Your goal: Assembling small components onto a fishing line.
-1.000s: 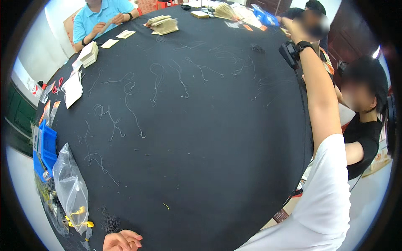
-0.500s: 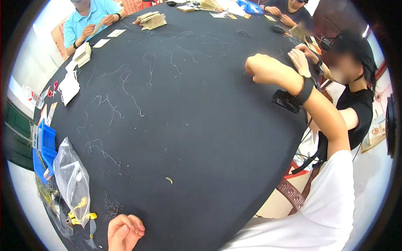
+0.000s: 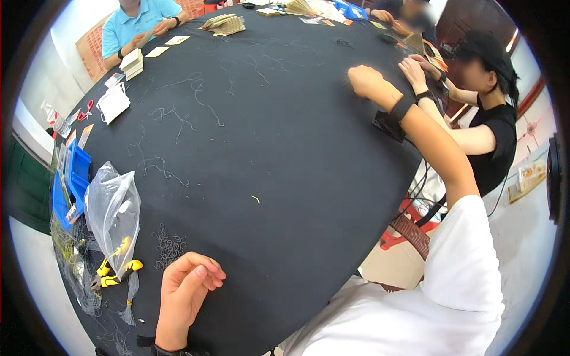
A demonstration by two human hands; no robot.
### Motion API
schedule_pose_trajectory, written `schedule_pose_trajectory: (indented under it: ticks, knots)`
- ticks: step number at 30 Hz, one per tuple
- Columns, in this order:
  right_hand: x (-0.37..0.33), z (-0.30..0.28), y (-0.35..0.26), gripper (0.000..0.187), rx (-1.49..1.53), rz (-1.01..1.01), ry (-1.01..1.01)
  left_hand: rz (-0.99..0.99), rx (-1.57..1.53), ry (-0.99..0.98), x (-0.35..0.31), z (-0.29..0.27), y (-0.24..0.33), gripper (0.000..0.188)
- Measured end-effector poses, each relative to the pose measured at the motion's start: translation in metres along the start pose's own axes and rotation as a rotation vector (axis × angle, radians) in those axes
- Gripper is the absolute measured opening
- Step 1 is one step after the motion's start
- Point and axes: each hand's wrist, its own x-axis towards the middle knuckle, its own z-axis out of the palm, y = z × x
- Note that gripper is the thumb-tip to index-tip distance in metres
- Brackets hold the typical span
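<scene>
My left hand [image 3: 191, 286] is above the near left part of the black table [image 3: 267, 237], fingers curled and thumb against them. Anything between those fingertips is too small to make out. Beside it lies a heap of small dark hooks [image 3: 168, 246]. My right arm stretches out to the far right, with a dark strap and device at the wrist. The right hand [image 3: 371, 83] is closed, knuckles up; whatever it may hold is hidden. Pale thin line strands [image 3: 205, 104] lie loosely on the far left side. A small yellowish scrap [image 3: 255, 199] lies mid-table.
To the left are a clear plastic bag [image 3: 113, 204], yellow-and-black pliers [image 3: 122, 274], a blue bin [image 3: 77, 178], tangled line [image 3: 74, 267] and red scissors [image 3: 86, 110]. Card stacks [image 3: 224, 24] stand at the far side. A co-worker in black [image 3: 496, 130] sits close on the right; others sit across.
My left hand has come farther forward over the table, showing its wrist. My right arm remains stretched out, the hand still closed. The whole view has shifted somewhat.
</scene>
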Motion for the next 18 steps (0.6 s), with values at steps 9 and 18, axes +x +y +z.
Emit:
schedule_pose_trajectory:
  ticks: [9,18]
  knots:
    - [-0.018,0.001,-0.034,0.019,0.019,0.028,-0.009,0.026,0.035,0.028,0.000,0.006,-0.002,0.013]
    - [-0.141,-0.089,-0.172,0.012,1.092,-1.195,-0.334,0.219,0.299,0.205,0.007,0.025,0.004,0.019]
